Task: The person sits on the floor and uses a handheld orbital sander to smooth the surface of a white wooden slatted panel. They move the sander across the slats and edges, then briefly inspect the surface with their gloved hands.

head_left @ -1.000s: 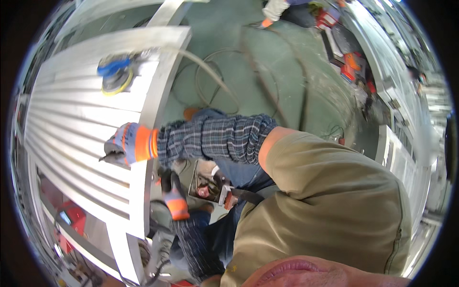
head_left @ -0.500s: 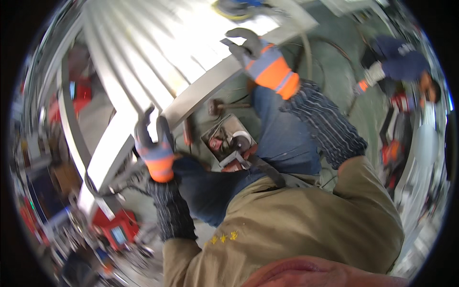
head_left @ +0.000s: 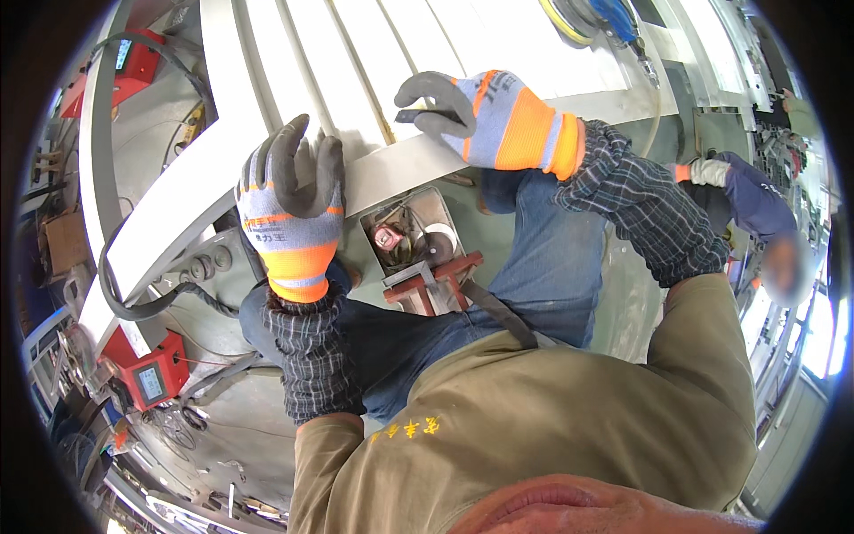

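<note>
Both my hands wear grey-and-orange gloves with dark fingertips, over a bright metal panel (head_left: pixel 356 53) with long parallel grooves. My left hand (head_left: pixel 289 209) is at the near edge of its grey metal frame bar (head_left: pixel 405 169), fingers stretched and thumb apart, holding nothing visible. Farther right along the same bar, my right hand (head_left: pixel 489 120) has its fingers curled in a pinch. A small dark flat piece (head_left: pixel 407 116) sticks out between thumb and fingers; its kind cannot be made out. Glare washes out much of the panel's surface.
A blue power tool (head_left: pixel 614 18) with a yellow-rimmed disc lies on the panel's far right. Below the bar, a box (head_left: pixel 438 209) holds a disc and small parts. Red machines (head_left: pixel 156 369) and a black hose (head_left: pixel 111 276) are at left. Another person (head_left: pixel 756 191) crouches at right.
The view has turned, so the panel and tools shift in the picture. My hands appear closer together, and the right one sits lower, nearer the bar. The dark piece stays in it.
</note>
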{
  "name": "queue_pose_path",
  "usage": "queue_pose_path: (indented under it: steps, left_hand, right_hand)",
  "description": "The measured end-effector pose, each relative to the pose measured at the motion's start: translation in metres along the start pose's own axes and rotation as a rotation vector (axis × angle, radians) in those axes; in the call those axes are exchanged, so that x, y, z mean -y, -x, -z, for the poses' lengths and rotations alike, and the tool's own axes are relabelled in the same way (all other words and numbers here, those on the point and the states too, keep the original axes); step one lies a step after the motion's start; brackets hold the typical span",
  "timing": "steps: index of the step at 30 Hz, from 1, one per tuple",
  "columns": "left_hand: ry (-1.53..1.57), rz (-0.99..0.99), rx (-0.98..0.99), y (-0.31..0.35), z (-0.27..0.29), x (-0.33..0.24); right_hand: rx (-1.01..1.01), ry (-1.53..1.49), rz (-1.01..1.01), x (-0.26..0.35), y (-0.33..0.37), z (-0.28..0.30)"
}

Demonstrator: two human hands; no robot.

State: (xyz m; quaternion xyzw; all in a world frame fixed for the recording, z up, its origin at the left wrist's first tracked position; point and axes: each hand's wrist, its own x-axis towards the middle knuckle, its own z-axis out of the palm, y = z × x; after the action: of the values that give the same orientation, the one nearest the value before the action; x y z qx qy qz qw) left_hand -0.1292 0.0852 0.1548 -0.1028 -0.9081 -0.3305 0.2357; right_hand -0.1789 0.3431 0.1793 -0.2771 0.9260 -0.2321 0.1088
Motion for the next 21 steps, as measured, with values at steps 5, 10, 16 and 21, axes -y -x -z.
queue_pose_path:
  steps: [5,10,16,21]
  left_hand:
    - [0.028,-0.029,-0.026,0.006,0.003,0.005]
    - [0.001,-0.056,-0.021,0.007,0.005,0.005]
    - [0.011,-0.019,0.026,0.01,0.012,0.003]
    - [-0.005,-0.023,0.053,0.011,0.009,0.001]
  right_hand:
    - [0.032,0.08,0.078,-0.002,-0.006,0.003]
    - [-0.049,0.227,0.234,-0.021,-0.003,-0.012]
    - [-0.01,0.222,0.152,-0.012,-0.009,-0.014]
    - [0.105,0.36,0.107,-0.047,-0.006,-0.026]
